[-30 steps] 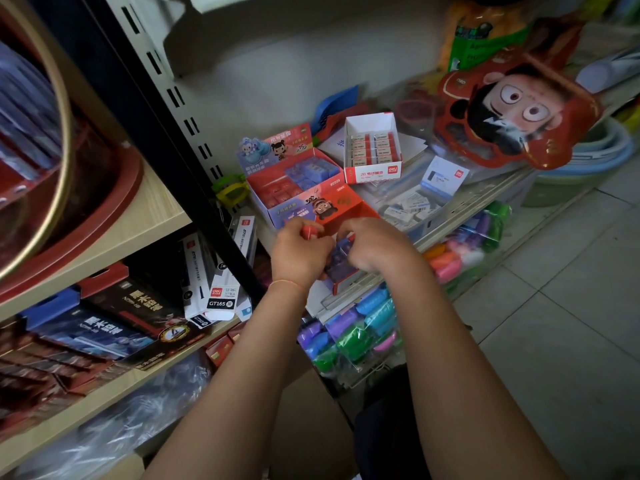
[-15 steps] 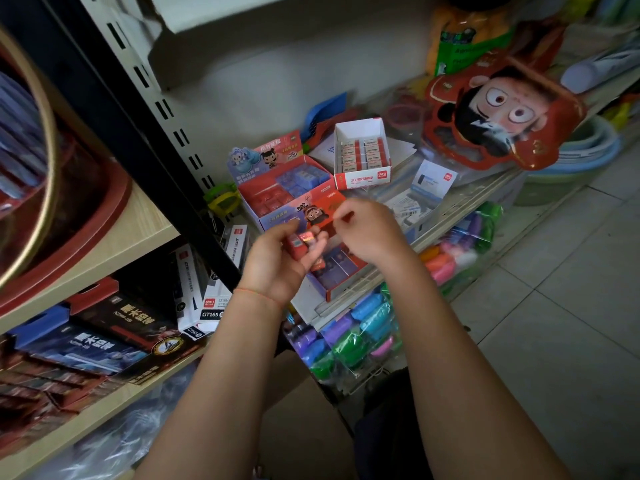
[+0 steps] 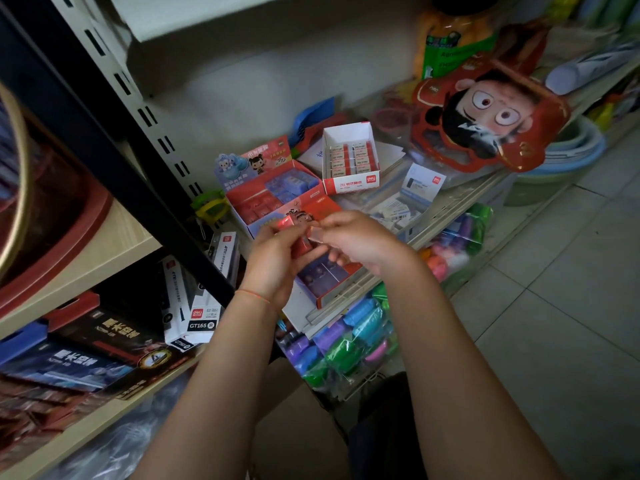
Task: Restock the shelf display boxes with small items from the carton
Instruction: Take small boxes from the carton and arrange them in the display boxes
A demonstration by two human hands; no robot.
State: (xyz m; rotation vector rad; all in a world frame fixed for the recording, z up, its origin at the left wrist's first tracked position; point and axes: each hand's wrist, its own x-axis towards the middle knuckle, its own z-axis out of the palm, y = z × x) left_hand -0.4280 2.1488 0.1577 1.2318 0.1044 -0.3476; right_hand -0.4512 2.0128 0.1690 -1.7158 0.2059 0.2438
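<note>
My left hand [image 3: 277, 258] is closed around several small red wrapped erasers [image 3: 300, 242], held just above the near red display box [image 3: 325, 275] with purple erasers in it. My right hand [image 3: 360, 242] pinches one small eraser [image 3: 317, 233] against the left hand's bundle. Behind the hands stands a second cartoon display box [image 3: 273, 195] with red and blue erasers. A white and red eraser box [image 3: 349, 159] sits further back on the wire shelf [image 3: 408, 237]. The carton [image 3: 294, 431] is a dim brown shape below my arms.
A black shelf upright [image 3: 114, 140] runs diagonally on the left, with wooden shelves of boxed pens [image 3: 194, 306] beside it. A red cartoon mask pack [image 3: 485, 116] lies at the back right. Bags of coloured clay [image 3: 349, 334] hang under the wire shelf. Tiled floor [image 3: 554, 306] is at the right.
Both hands rose from inside the near display box and came together in front of it. The left hand now holds the red erasers higher, with the right fingers meeting them.
</note>
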